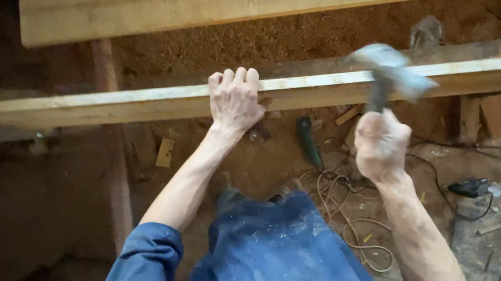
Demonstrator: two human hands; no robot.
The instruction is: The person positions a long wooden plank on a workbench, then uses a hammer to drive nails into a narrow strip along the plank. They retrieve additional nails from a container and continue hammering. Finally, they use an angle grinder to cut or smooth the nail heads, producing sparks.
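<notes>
Head view looks down on a long pale wooden beam running aslant above a sawdust-strewn floor, with the left hand curled over its near edge, fingers closed on the wood, and the right hand just below the beam, wrapped tight around the handle of a hammer whose blurred metal head hangs over the beam's top face. Judging by its length and thickness, the beam looks stiff and heavy, best steadied from its edge, while the hammer seems top-heavy and suits a grip low on the handle.
</notes>
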